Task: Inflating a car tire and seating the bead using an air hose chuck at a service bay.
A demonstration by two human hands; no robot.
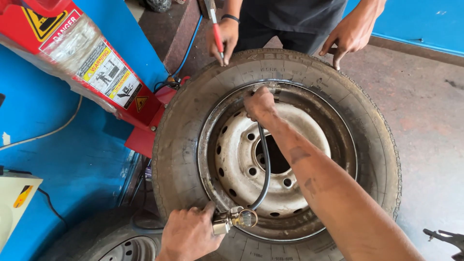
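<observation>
A worn tyre [372, 121] on a grey steel wheel rim [237, 150] lies flat before me. My left hand [188, 234] at the near edge grips a metal tyre inflator gun with a small gauge [235, 218]. A black air hose [266, 169] runs from it across the rim to my right hand [258, 104], which pinches the hose end at the rim's far inner edge. Across the tyre stands another person; one of their hands [223, 36] holds a red-handled tool [216, 34] on the tyre, the other hand [350, 31] rests on the tread.
A red machine arm wrapped in plastic, with warning stickers [87, 58], rises at the upper left over a blue base [72, 164]. A second wheel [111, 241] lies at the bottom left. Bare concrete floor [425, 121] lies to the right, with a dark tool [444, 238] at the lower right.
</observation>
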